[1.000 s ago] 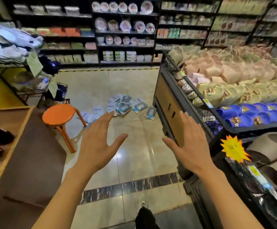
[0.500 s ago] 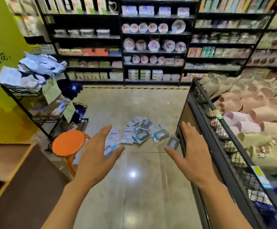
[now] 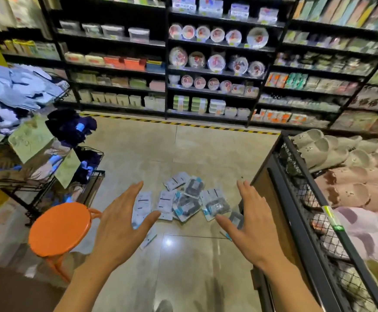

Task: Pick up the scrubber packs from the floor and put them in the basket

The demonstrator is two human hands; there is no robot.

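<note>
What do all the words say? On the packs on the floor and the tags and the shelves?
None can be read.
Packs: dark print lines on white cards, too blurred.
Green tags on the left rack: faint marks, too blurred.
Green sticker on the slipper bin: too small.
Shelf price labels and boxes: too small and blurred.

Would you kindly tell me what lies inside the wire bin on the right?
The wire bin holds rows of beige and pink slippers; whatever lies beneath them is covered.
</note>
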